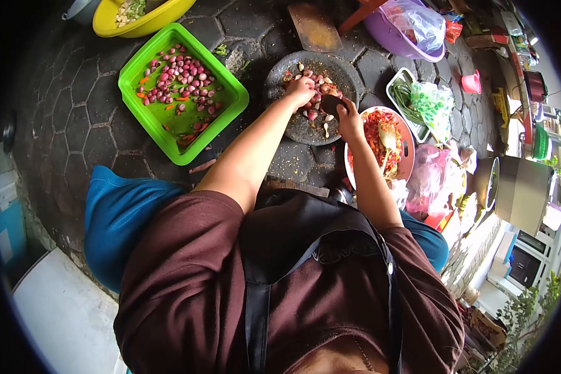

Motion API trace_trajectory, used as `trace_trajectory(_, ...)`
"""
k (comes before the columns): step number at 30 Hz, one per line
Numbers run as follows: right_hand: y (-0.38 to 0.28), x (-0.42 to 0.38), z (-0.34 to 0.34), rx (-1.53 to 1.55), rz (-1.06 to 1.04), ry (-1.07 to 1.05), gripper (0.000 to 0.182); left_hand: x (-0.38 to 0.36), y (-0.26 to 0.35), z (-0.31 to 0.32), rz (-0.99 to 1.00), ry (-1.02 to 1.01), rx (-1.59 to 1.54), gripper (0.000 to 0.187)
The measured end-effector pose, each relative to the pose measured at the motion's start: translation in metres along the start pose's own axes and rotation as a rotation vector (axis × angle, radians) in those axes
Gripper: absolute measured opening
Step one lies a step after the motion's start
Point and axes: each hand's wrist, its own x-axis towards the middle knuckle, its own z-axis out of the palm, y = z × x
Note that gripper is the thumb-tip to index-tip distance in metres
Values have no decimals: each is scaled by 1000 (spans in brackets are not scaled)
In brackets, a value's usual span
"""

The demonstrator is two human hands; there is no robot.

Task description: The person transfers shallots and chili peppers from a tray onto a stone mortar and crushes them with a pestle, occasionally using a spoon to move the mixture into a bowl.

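- At nine o'clock from the mortar [346, 71], shallots [196, 80] are being held by a smooth green tray [128, 90].
- The left hand [301, 91], fingers loosely bunched, is being held at ten o'clock over glossy bulbs [311, 115]; any grip cannot be told.
- Spilling over the mortar's rough, round stone rim is being risked by hard pressing.
- A rounded dark pestle [332, 105] is being gripped at three o'clock by the right hand [350, 118]; fingers could be pinched by a slip.
- At four o'clock, a bowl [406, 162] of red mash [373, 128] is being overlapped by the right forearm [375, 177]; knocks are being risked.

Maroon short-sleeved shirt [181, 268], black apron [287, 234], blue bottoms [121, 212]
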Motion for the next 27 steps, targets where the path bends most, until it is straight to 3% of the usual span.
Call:
trace_trajectory(2,6,1,4,-8,18,-12,40,-2,6,-9,-25,-68,-7,30)
trace_trajectory(5,-8,-3,-1,-26,12,-16,41,-1,12,-27,23,84,-160,28)
trace_trajectory(10,-36,-7,-1,-46,-124,19,43,-2,29,-69,-51,187,-347,10)
trace_trajectory(12,-46,-8,10,-162,-259,160,44,-5,30,-77,-72,169,-439,9)
trace_trajectory(14,-31,-2,41,-369,-208,69,51,-11,32,-76,-91,190,-463,10)
trace_trajectory(18,-21,-4,54,-480,-103,-39,51,-20,20,-65,-163,132,-395,17)
trace_trajectory(20,-7,24,42,-249,-169,-87,47,-10,-4,-64,-181,19,-295,19)
trace_trajectory(21,-23,21,28,-236,-95,-98,44,-12,0,-61,-186,53,-263,20)
trace_trajectory(25,-52,-7,16,-193,-279,139,41,-25,-8,-47,-191,91,-286,19)
trace_trajectory(27,-42,-14,41,-335,-150,-3,48,-28,-8,-46,-219,76,-221,21)
